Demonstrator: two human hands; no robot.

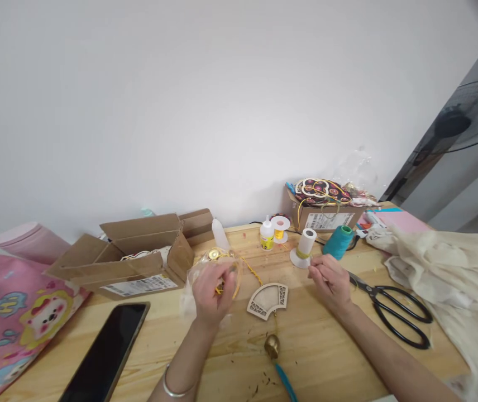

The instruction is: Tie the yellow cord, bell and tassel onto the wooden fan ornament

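A fan-shaped wooden piece [268, 301] lies on the table between my hands. Yellow cord [252, 271] runs from its top toward my left hand [215, 290], whose fingers are curled closed over a clear plastic bag with yellow cord; what they pinch is too small to make out. Below the fan piece hang a gold bell-shaped bead [271, 346] and a teal tassel [285, 382]. My right hand [330, 282] is closed in a pinch near the white spool [306, 244], and anything between its fingertips is too small to tell.
Black scissors [402, 310] lie right of my right hand, beside cream cloth [465, 279]. Behind are a glue bottle [267, 234], a teal thread cone [338, 242] and a filled box [325, 216]. An open carton [138, 262] and a phone [105, 352] are at left.
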